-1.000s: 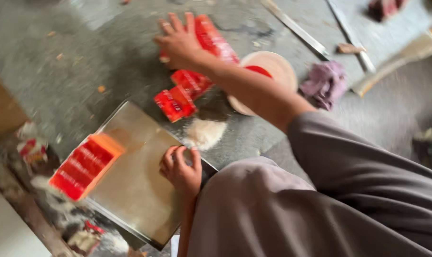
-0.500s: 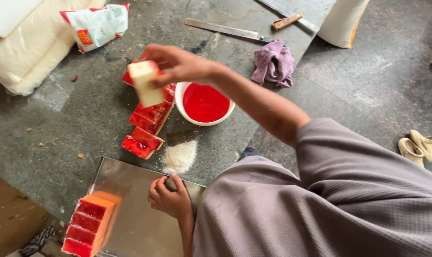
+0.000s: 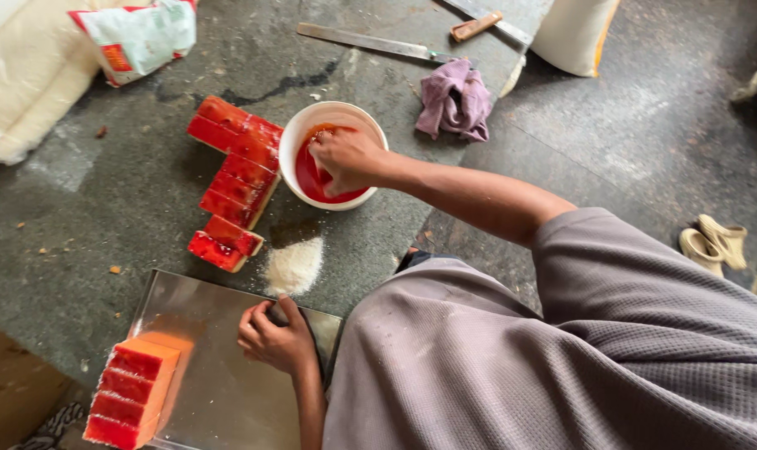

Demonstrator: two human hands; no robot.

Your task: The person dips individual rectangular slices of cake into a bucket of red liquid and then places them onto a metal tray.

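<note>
My right hand (image 3: 345, 158) reaches into a white bowl (image 3: 295, 133) of red liquid (image 3: 310, 182), fingers closed on a pale block that the hand mostly hides. Left of the bowl, a row of red-topped blocks (image 3: 237, 179) lies on the grey stone slab (image 3: 103, 208). My left hand (image 3: 277, 340) rests with curled fingers on the far rim of a shiny metal tray (image 3: 220, 392). A stack of red-coated blocks (image 3: 132, 392) sits at the tray's near left. A small heap of white grains (image 3: 293, 267) lies between tray and bowl.
A purple cloth (image 3: 455, 100) lies right of the bowl, with a long knife (image 3: 370, 42) and a wooden-handled blade (image 3: 477, 25) beyond it. A pale sack (image 3: 20, 83) and a printed packet (image 3: 137, 37) sit far left, a white bag (image 3: 574, 33) far right, sandals (image 3: 716, 242) on the floor.
My right hand picked a pale block from the row, carried it over and lowered it into the bowl of red liquid. My left hand stayed on the tray rim. The view shifted.
</note>
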